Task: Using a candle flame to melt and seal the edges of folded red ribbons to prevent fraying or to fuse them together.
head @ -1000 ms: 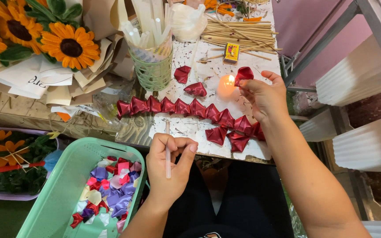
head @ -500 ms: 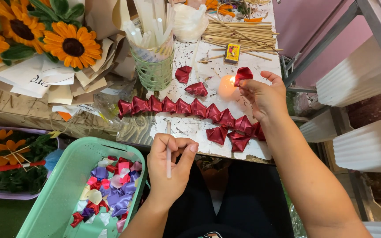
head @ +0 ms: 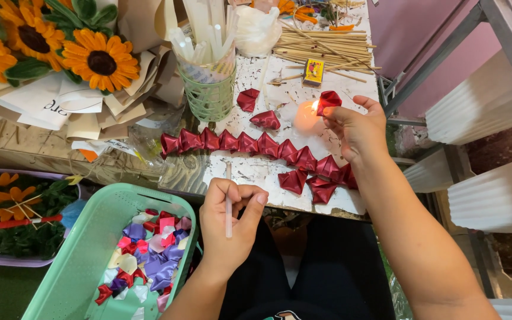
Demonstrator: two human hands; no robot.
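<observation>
Right hand [head: 357, 127] brought red petal [head: 329, 101] closer to flame [head: 314, 105].

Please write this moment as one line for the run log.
left hand: holds white stick | right hand: holds red ribbon petal at candle flame | red petals row on table

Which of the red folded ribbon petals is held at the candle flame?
The red folded ribbon petal pinched in the right hand, at the lit candle. All other red petals lie on the white table.

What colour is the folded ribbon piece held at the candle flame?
Red; the folded ribbon piece in the right hand shows best in the head view.
</observation>
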